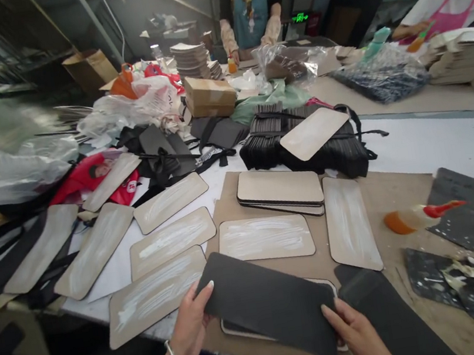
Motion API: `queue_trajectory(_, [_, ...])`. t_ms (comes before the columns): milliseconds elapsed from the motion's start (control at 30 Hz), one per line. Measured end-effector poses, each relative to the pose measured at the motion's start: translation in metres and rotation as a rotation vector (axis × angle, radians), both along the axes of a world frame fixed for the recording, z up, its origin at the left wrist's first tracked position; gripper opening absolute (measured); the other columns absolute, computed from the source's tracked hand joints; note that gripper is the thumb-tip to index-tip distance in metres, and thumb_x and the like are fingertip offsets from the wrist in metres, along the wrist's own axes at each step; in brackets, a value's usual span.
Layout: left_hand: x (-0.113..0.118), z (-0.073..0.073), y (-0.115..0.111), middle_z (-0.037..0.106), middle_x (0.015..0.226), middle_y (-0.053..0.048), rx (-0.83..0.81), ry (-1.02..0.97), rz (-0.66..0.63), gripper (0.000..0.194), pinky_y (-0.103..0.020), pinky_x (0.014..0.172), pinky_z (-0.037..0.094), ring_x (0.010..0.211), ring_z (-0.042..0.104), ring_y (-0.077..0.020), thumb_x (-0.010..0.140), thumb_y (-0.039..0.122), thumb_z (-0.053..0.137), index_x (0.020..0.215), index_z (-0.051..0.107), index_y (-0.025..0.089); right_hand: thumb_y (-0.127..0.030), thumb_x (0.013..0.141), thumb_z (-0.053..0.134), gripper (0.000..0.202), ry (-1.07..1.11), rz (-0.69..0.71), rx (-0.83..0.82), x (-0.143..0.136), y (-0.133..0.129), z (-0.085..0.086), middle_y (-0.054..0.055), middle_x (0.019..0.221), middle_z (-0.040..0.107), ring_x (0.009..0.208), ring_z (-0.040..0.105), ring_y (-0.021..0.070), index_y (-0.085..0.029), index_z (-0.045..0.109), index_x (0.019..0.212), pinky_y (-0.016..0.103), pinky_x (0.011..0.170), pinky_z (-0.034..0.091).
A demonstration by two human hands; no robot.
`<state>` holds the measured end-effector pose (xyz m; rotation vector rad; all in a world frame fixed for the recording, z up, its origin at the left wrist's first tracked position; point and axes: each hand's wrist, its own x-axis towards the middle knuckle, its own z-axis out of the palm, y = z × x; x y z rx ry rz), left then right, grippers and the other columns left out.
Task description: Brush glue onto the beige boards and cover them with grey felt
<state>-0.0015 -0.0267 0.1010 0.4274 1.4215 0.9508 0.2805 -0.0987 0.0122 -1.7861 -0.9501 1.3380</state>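
Head camera, looking down on a crowded worktable (436,142): a person's left hand (191,327) and right hand (353,329) grip the two ends of a dark grey sheet (267,303), fingers closed over its edges, holding it just above a beige board (242,330) whose rim peeks out beneath it at the near edge of the table. Taking that sheet as the landmark, glue-smeared beige boards (265,237) lie just beyond it and fan away to its left, each streaked with white; a neat stack of clean boards (280,190) sits farther back, and one more board (314,133) rests on a heap of black strips (303,144) beyond that. To the right of the sheet an orange squeeze bottle (416,217) with a red nozzle lies on its side, its contents not visible, near dark offcuts (457,204) spotted with white. Well behind the sheet, a brown cardboard box (209,95) sits closed, clear plastic bags (286,63) hold dark material, and another bag (382,78) to the far right holds a dark, speckled bundle. A red bag (98,171) far to the left carries a printed picture and white marks too small to read; a green lit sign (300,17) at the back is likewise illegible. Two co-workers stand at the far side, one in a blue apron (250,12), one in pink (448,15).
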Motion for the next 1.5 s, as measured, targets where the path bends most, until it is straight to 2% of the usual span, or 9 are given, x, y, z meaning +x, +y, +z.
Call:
queue_trajectory(100, [-0.013,-0.010,0.017,0.069,0.082,-0.006,0.013,0.083,-0.051,0.036,-0.026,0.062,0.047,0.074,0.062,-0.0181,0.060,0.034,0.072,0.088,0.062,0.013,-0.062,0.065,0.053,0.044,-0.148,0.035,0.023,0.006,0.034,0.004,-0.004,0.050,0.046,0.048,0.043,0.0111,-0.019,0.050,0.057,0.022,0.045,0.035])
queue_trajectory(200, [-0.018,-0.023,0.037,0.066,0.071,-0.004,0.025,0.163,-0.139,0.032,-0.025,0.060,0.045,0.068,0.059,-0.0165,0.058,0.038,0.070,0.077,0.062,0.013,-0.061,0.067,0.051,0.042,-0.344,0.025,0.065,0.014,0.069,0.007,-0.003,0.055,0.050,0.054,0.047,0.0129,-0.020,0.051,0.061,0.024,0.054,0.037])
queue_trajectory(300, [-0.015,-0.044,0.063,0.058,0.057,0.001,0.080,0.339,-0.235,0.028,-0.024,0.055,0.041,0.060,0.054,-0.0145,0.060,0.043,0.063,0.064,0.057,0.016,-0.064,0.070,0.044,0.044,-0.550,0.036,0.099,0.022,0.101,0.007,-0.001,0.058,0.051,0.056,0.048,0.0151,-0.021,0.051,0.067,0.027,0.058,0.037])
queue_trajectory(467, [-0.008,-0.078,0.106,0.038,0.043,0.005,0.153,0.824,-0.423,0.027,-0.023,0.050,0.031,0.049,0.041,-0.0112,0.068,0.034,0.047,0.046,0.041,0.019,-0.060,0.080,0.026,0.044,-0.815,0.129,0.216,0.031,0.146,-0.011,0.003,0.065,0.051,0.064,0.049,0.0184,-0.023,0.041,0.063,0.031,0.062,0.037])
queue_trajectory(567, [-0.003,-0.086,0.117,0.045,0.047,0.004,0.104,1.011,-0.505,0.024,-0.024,0.054,0.030,0.052,0.044,-0.0119,0.069,0.030,0.046,0.048,0.046,0.019,-0.051,0.083,0.030,0.036,-0.957,0.179,0.158,0.033,0.162,-0.025,0.005,0.068,0.050,0.069,0.050,0.0196,-0.023,0.039,0.063,0.032,0.065,0.038])
queue_trajectory(700, [0.001,-0.087,0.120,0.057,0.056,0.001,0.063,1.101,-0.508,0.022,-0.024,0.058,0.033,0.058,0.050,-0.0129,0.072,0.031,0.048,0.055,0.053,0.018,-0.041,0.084,0.040,0.025,-1.054,0.245,0.068,0.032,0.171,-0.039,0.005,0.073,0.052,0.072,0.051,0.0192,-0.021,0.046,0.070,0.030,0.065,0.038])
queue_trajectory(933, [0.000,-0.087,0.121,0.058,0.056,0.000,0.005,1.103,-0.501,0.024,-0.024,0.058,0.034,0.059,0.052,-0.0138,0.073,0.034,0.050,0.055,0.054,0.018,-0.042,0.083,0.043,0.026,-1.019,0.223,0.068,0.032,0.171,-0.044,0.004,0.072,0.050,0.068,0.049,0.0177,-0.020,0.049,0.070,0.029,0.064,0.038])
queue_trajectory(1300, [0.004,-0.091,0.121,0.061,0.062,-0.001,-0.016,1.118,-0.434,0.020,-0.023,0.060,0.035,0.062,0.055,-0.0134,0.075,0.030,0.053,0.059,0.057,0.018,-0.063,0.080,0.027,0.047,-0.919,0.199,0.165,0.039,0.170,-0.052,0.004,0.063,0.049,0.064,0.046,0.0194,-0.023,0.043,0.061,0.032,0.062,0.037])
queue_trajectory(1500, [0.004,-0.090,0.121,0.062,0.062,-0.002,-0.046,1.146,-0.477,0.021,-0.024,0.060,0.036,0.063,0.056,-0.0147,0.076,0.031,0.052,0.059,0.056,0.018,-0.061,0.080,0.031,0.045,-0.915,0.171,0.159,0.038,0.172,-0.054,0.004,0.062,0.050,0.065,0.047,0.0191,-0.023,0.040,0.059,0.032,0.065,0.037])
